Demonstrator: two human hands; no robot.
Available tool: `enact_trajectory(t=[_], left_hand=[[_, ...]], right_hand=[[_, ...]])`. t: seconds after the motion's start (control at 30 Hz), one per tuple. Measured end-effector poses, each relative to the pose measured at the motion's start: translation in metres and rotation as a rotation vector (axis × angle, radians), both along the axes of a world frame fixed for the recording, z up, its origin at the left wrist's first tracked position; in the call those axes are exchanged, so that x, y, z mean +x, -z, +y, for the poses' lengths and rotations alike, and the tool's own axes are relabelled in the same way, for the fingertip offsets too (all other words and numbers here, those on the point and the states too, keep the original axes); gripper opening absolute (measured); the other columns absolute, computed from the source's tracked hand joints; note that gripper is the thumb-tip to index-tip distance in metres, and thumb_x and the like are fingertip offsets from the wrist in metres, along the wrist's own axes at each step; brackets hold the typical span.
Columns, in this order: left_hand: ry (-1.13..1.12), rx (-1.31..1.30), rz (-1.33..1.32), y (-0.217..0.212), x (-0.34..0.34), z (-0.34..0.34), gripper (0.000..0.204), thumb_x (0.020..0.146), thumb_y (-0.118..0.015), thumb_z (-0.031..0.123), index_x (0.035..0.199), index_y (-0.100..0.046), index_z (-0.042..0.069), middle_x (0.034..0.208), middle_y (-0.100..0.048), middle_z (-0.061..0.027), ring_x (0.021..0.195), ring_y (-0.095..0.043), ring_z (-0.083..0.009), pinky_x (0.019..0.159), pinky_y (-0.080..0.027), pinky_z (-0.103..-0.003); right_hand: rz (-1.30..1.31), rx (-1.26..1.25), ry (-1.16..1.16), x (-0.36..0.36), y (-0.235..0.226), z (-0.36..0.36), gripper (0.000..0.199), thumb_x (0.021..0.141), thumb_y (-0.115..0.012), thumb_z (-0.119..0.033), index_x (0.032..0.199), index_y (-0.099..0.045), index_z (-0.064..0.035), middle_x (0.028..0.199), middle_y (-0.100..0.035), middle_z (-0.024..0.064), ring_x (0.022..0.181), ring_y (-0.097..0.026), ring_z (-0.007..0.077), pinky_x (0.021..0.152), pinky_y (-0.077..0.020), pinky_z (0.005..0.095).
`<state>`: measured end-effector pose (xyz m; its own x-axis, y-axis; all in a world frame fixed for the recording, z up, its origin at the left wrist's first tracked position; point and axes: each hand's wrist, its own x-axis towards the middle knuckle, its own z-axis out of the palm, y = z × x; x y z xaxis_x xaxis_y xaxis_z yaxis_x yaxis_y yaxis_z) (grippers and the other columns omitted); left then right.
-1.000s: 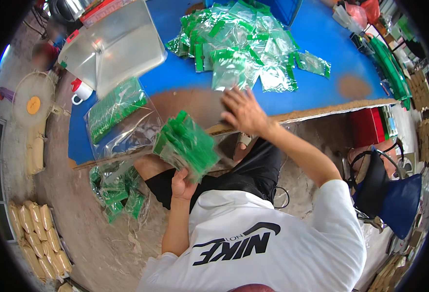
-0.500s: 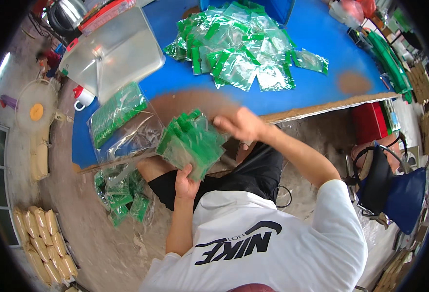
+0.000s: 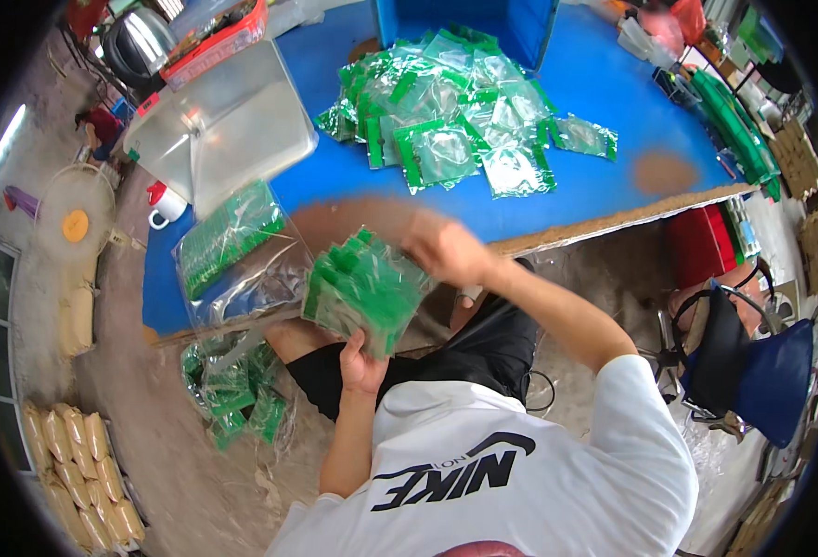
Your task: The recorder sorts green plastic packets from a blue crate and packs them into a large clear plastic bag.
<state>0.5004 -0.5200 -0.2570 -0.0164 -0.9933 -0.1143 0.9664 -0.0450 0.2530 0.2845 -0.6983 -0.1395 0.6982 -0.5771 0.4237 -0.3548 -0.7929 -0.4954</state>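
Now that our right hand [image 3: 446, 251] has left the loose pile [image 3: 460, 121], it closes on the packet stack [image 3: 364, 290] gripped by our left hand [image 3: 362, 364].

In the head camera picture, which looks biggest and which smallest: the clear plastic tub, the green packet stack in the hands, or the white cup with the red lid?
1. Clear plastic tub.
2. Green packet stack, though it sits nearer the camera.
3. White cup with red lid, plainly smallest.
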Motion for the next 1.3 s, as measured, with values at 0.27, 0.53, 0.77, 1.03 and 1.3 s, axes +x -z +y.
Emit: enact_trajectory(t=[0.27, 0.53, 0.77, 1.03, 1.3], left_hand=[[0.041, -0.005, -0.091, 0.005, 0.005, 0.023, 0.056, 0.085, -0.073, 0.020, 0.135, -0.054, 0.004, 0.141, -0.054, -0.0127, 0.131, -0.051, -0.0321, 0.114, -0.037, -0.049], [-0.020, 0.037, 0.093, 0.010, 0.006, 0.007, 0.058, 0.087, -0.071, 0.018, 0.139, -0.049, 0.005, 0.146, -0.050, -0.0133, 0.138, -0.042, -0.0345, 0.119, -0.023, -0.059], [-0.032, 0.110, 0.071, -0.036, -0.015, 0.005, 0.063, 0.086, -0.073, 0.016, 0.142, -0.045, 0.007, 0.148, -0.046, -0.0128, 0.140, -0.038, -0.0381, 0.118, -0.022, -0.066], [-0.052, 0.172, -0.037, -0.011, -0.005, 0.012, 0.055, 0.085, -0.073, 0.013, 0.136, -0.053, 0.008, 0.138, -0.057, -0.0091, 0.131, -0.050, -0.0314, 0.112, -0.037, -0.052], [-0.002, 0.153, -0.078, -0.015, 0.005, 0.018, 0.057, 0.080, -0.077, 0.019, 0.132, -0.057, 0.007, 0.133, -0.061, -0.0087, 0.125, -0.054, -0.0303, 0.110, -0.040, -0.047]], right_hand=[[0.378, -0.222, 0.309, -0.020, 0.011, -0.026, 0.074, 0.088, -0.057, -0.065, 0.133, -0.058, -0.0059, 0.124, -0.053, 0.0229, 0.136, -0.035, 0.0438, 0.116, -0.0179, 0.0621], [0.026, -0.082, -0.041, 0.023, 0.009, 0.034, 0.029, 0.088, -0.066, -0.016, 0.113, -0.063, -0.0017, 0.102, -0.056, 0.0173, 0.098, -0.057, 0.0363, 0.086, -0.0477, 0.0430], [0.025, -0.390, 0.815, 0.007, 0.004, -0.089, 0.049, 0.085, -0.072, -0.039, 0.110, -0.060, 0.0016, 0.105, -0.059, 0.0202, 0.095, -0.061, 0.0382, 0.078, -0.0514, 0.0492], [0.251, -0.252, 0.714, -0.009, -0.010, -0.125, 0.017, 0.084, -0.060, -0.018, 0.077, -0.065, -0.0027, 0.080, -0.067, 0.0224, 0.072, -0.069, 0.0364, 0.066, -0.0570, 0.0459], [-0.335, 0.362, 0.471, -0.026, -0.097, -0.120, 0.028, 0.089, -0.060, -0.026, 0.082, -0.066, -0.0002, 0.069, -0.059, 0.0030, 0.062, -0.052, 0.0139, 0.058, -0.0425, 0.0311]])
